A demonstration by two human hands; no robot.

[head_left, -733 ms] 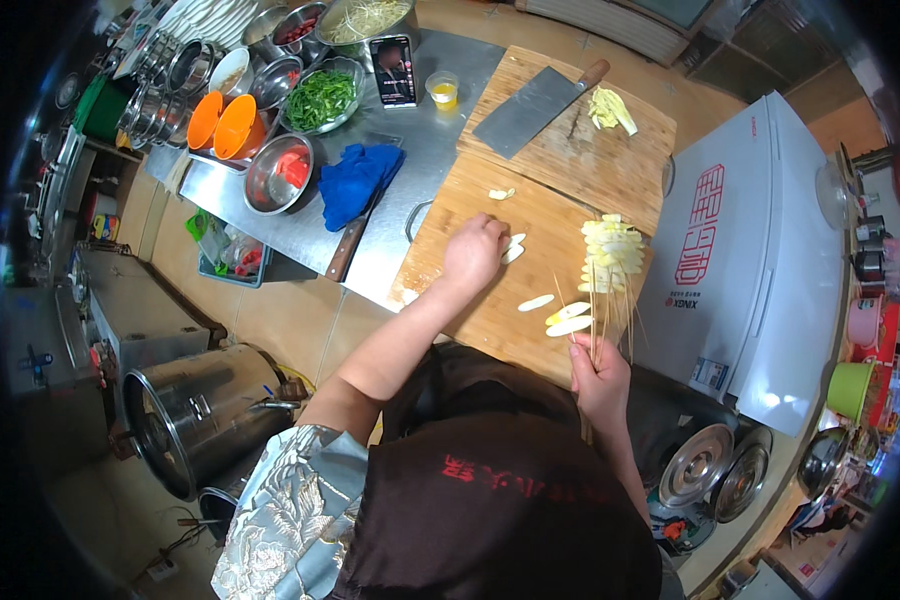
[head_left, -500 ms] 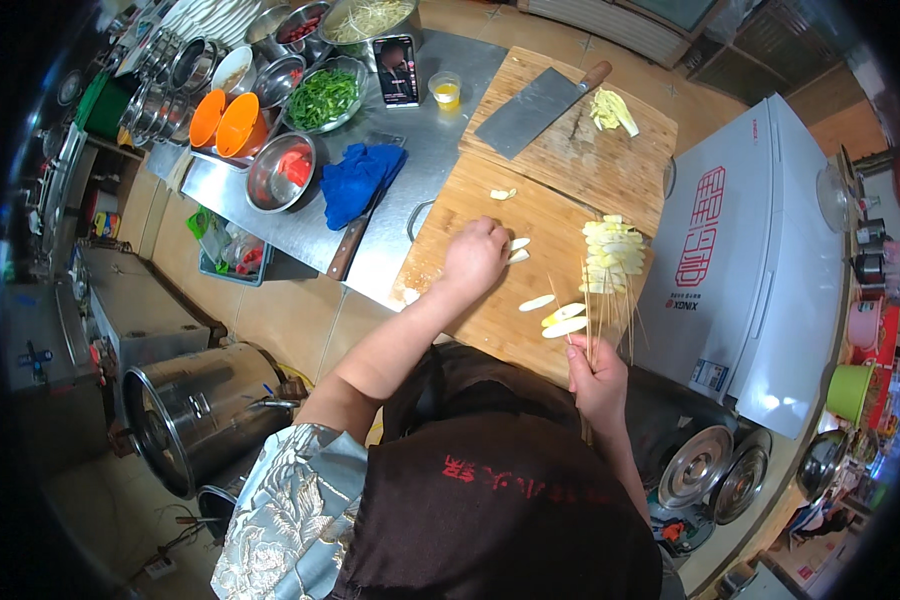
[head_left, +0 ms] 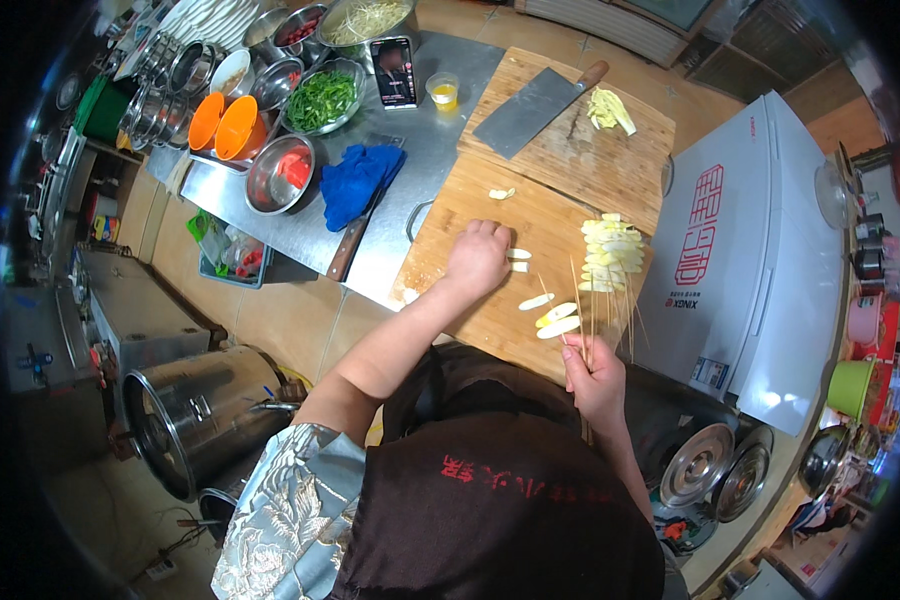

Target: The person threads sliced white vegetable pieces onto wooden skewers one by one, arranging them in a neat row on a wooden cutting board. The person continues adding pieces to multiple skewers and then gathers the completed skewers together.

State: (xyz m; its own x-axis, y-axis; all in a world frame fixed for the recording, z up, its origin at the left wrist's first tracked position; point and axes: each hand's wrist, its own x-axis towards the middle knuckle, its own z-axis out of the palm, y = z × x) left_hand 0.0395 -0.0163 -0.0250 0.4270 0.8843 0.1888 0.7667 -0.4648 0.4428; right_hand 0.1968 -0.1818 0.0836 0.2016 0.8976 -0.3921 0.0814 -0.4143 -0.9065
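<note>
My left hand (head_left: 478,258) rests on the near wooden cutting board (head_left: 450,310) with its fingers curled down together. What lies under the fingertips is hidden. Pale slices (head_left: 519,254) stick out beside those fingers. At the board's near edge my right hand (head_left: 598,385) is closed around several thin bamboo skewers (head_left: 592,320). One skewer carries yellow-white oval slices (head_left: 558,327) close to my fingers; another slice (head_left: 536,301) lies just beyond them. A pile of skewered slices (head_left: 610,250) sits at the board's right side. A small loose piece (head_left: 501,194) lies beyond my left hand.
On a second board (head_left: 630,165) behind lie a cleaver (head_left: 530,115) and a leafy yellow piece (head_left: 610,110). The steel table holds a blue cloth (head_left: 355,185), a knife handle (head_left: 346,252), steel bowls (head_left: 280,175), orange cups (head_left: 235,135), a phone (head_left: 394,75) and a small cup (head_left: 443,92). A white freezer (head_left: 730,240) stands right.
My right hand has shifted slightly left with the skewers, whose tips now spread differently. My left hand has edged slightly right, against the pale slices, its fingers still curled.
</note>
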